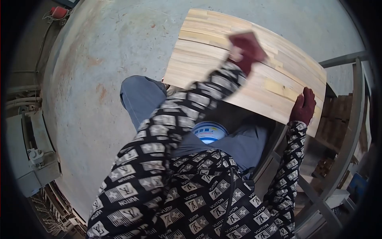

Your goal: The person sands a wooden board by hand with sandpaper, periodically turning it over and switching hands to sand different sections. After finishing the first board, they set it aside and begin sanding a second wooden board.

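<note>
A pale wooden panel (223,51) made of joined strips lies in front of me, partly over my lap. My left hand (242,61), in a dark red glove, is over the panel's middle and blurred by motion. Under its fingers shows a flat, square-cornered dark red sheet (251,43) that looks like sandpaper; the blur hides the exact grip. Near the panel's right end, my right hand (304,106), also in a dark red glove, lies on the surface with its fingers stretched out.
A blue and white bucket (209,132) stands between my legs. To the right is a metal frame (356,107) with stacked wood pieces (336,109) behind it. Grey machinery (28,155) lines the left side, and a red object (58,12) sits far left on the concrete floor (91,79).
</note>
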Demonstrator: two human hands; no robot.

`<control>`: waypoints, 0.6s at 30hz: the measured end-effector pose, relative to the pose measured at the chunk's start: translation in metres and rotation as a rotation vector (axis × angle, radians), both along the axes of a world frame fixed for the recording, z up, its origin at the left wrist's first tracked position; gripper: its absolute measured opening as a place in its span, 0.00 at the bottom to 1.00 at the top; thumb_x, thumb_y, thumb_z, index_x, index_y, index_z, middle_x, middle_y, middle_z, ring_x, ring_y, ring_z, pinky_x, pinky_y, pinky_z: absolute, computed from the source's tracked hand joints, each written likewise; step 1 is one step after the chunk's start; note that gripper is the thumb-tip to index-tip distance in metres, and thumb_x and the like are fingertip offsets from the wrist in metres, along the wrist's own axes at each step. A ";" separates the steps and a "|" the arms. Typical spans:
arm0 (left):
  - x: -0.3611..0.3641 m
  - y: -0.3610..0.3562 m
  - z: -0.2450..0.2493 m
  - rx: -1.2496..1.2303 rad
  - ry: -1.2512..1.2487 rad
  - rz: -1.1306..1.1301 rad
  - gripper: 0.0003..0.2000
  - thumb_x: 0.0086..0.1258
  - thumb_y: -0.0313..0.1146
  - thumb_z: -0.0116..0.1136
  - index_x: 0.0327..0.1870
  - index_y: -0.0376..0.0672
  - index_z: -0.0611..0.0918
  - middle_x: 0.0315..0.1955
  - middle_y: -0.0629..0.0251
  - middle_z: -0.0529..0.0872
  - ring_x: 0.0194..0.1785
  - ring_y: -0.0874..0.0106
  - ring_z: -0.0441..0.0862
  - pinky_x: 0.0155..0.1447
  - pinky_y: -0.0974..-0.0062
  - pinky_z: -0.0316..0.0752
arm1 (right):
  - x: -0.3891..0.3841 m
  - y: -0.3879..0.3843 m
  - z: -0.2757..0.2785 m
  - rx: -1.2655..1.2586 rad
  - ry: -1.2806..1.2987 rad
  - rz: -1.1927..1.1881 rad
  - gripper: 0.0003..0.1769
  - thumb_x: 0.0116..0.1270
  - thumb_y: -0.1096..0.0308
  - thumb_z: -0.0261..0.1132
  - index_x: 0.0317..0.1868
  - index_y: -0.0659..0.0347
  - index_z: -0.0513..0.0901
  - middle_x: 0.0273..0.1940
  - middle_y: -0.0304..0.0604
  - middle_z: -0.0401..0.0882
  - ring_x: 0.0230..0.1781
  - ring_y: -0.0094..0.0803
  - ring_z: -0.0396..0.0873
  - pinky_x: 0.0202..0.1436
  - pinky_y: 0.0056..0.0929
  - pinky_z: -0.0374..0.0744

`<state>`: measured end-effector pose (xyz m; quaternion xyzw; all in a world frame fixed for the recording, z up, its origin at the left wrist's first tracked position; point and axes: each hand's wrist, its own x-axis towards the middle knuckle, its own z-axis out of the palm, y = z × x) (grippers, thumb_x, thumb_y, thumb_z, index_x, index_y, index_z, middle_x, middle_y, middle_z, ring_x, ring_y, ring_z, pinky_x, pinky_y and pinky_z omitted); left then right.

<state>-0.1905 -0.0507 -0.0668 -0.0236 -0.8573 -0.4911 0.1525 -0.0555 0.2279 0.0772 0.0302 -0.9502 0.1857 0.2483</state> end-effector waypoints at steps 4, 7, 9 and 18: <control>0.036 -0.159 0.125 -0.696 -0.364 0.341 0.18 0.77 0.47 0.52 0.59 0.48 0.78 0.59 0.58 0.77 0.67 0.56 0.73 0.72 0.49 0.70 | 0.000 0.001 0.001 -0.001 0.007 0.011 0.19 0.70 0.70 0.60 0.60 0.63 0.81 0.62 0.58 0.79 0.63 0.56 0.74 0.68 0.48 0.71; 0.048 -0.150 0.117 -0.902 -0.255 0.485 0.16 0.74 0.45 0.53 0.56 0.48 0.79 0.57 0.57 0.78 0.66 0.55 0.72 0.72 0.48 0.67 | -0.001 0.005 -0.002 0.011 -0.047 -0.016 0.20 0.72 0.69 0.60 0.62 0.62 0.80 0.63 0.58 0.78 0.67 0.53 0.73 0.72 0.46 0.69; 0.053 -0.092 0.092 -0.976 -0.177 0.553 0.15 0.73 0.44 0.53 0.54 0.47 0.80 0.55 0.56 0.79 0.66 0.54 0.72 0.72 0.48 0.66 | -0.003 0.006 -0.003 0.023 -0.034 -0.017 0.20 0.72 0.69 0.60 0.62 0.62 0.80 0.64 0.58 0.78 0.68 0.53 0.72 0.72 0.46 0.69; 0.165 0.085 0.087 -0.493 0.162 -0.200 0.23 0.71 0.50 0.56 0.55 0.40 0.79 0.58 0.47 0.76 0.70 0.50 0.67 0.76 0.53 0.61 | -0.003 0.003 -0.003 -0.012 -0.010 0.020 0.19 0.70 0.69 0.60 0.60 0.64 0.81 0.61 0.58 0.79 0.63 0.56 0.74 0.68 0.49 0.71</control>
